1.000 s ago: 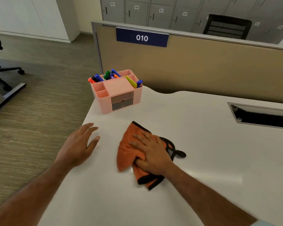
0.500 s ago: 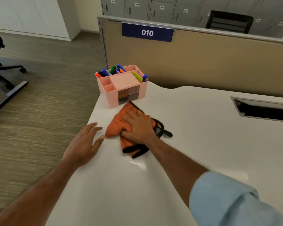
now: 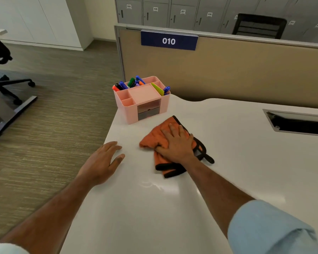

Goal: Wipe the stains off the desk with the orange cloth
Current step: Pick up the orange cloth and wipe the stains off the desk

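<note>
An orange cloth point(image 3: 152, 138) with black trim lies crumpled on the white desk point(image 3: 228, 153), just in front of a pink organizer. My right hand point(image 3: 176, 143) presses flat on top of the cloth, fingers spread toward the organizer. My left hand point(image 3: 101, 162) rests palm down on the desk's left edge, fingers apart, holding nothing. No stains show on the desk surface around the cloth; a glossy reflection sits in front of it.
A pink desk organizer point(image 3: 142, 99) with coloured markers stands at the desk's far left corner. A cable cutout point(image 3: 297, 123) opens at the right. A tan partition point(image 3: 228, 70) labelled 010 backs the desk. An office chair base point(image 3: 7, 88) stands on the floor at left.
My right hand slid the cloth away toward the organizer, then shifted it slightly right and back. My left hand has stayed on the desk edge.
</note>
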The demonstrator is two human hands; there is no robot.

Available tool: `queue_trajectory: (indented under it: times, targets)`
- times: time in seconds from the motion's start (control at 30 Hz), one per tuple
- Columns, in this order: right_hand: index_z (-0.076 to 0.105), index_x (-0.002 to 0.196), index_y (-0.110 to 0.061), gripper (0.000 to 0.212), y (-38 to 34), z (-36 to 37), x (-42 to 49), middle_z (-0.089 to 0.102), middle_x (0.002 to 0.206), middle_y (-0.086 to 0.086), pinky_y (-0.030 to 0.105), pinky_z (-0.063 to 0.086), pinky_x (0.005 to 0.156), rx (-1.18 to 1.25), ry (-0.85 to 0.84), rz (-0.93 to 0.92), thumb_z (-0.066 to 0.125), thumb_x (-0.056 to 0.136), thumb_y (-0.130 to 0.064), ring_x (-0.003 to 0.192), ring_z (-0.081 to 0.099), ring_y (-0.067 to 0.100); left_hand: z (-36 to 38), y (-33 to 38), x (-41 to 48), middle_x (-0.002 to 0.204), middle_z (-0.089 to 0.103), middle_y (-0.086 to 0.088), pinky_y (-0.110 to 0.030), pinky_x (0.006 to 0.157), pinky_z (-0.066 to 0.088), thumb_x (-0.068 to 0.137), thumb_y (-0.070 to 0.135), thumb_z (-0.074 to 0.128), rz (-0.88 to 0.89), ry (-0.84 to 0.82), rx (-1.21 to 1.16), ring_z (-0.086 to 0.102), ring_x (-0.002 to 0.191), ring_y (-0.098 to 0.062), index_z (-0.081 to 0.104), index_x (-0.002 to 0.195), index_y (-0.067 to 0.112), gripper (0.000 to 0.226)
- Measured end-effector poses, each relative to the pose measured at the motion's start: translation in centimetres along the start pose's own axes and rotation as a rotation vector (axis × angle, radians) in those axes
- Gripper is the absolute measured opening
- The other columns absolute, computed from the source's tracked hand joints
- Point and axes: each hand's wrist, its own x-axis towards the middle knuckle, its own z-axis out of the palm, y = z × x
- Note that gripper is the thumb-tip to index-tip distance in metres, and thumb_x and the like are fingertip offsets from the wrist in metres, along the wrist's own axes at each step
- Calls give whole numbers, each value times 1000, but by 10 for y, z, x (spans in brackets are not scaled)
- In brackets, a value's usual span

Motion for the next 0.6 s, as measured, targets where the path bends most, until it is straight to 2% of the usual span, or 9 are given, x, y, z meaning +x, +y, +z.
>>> queue_trajectory:
  times: [0.07,0.2,0.33,0.43,0.6]
  targets:
    - [12,150,-40,82,-32,4,1,3,164,0,70,1,112,10,2,-45,35,80,-76,149,0,35,0,-1,-2,152,41,-3,-33,115,26,88,65,24,-1,15,-31,34,141,-17,44,140,20,72]
    - [29,145,-41,76,-80,22,-53,19,162,-3,67,7,111,55,53,-288,46,77,-68,148,11,32,-3,1,-3,148,45,-5,-28,111,24,89,61,28,-54,82,-151,37,139,-19,43,140,18,68]
    - [41,137,-42,71,-77,43,-130,33,156,-6,62,16,109,108,132,-421,55,70,-59,146,24,28,4,5,-2,149,43,-6,-32,112,25,89,63,26,-32,64,-120,36,140,-20,45,138,17,70]
    - [40,137,-46,70,-32,42,-157,34,155,-10,61,19,111,111,154,-356,54,70,-59,145,26,22,13,14,-2,152,39,-7,-31,113,21,89,63,26,-20,61,-101,31,143,-20,46,139,17,70]
    - [35,141,-43,71,24,14,-117,26,159,-9,66,19,110,44,153,-47,40,74,-65,147,19,24,21,19,-11,154,38,-4,-30,115,17,88,62,26,7,65,-65,28,144,-20,50,137,19,70]
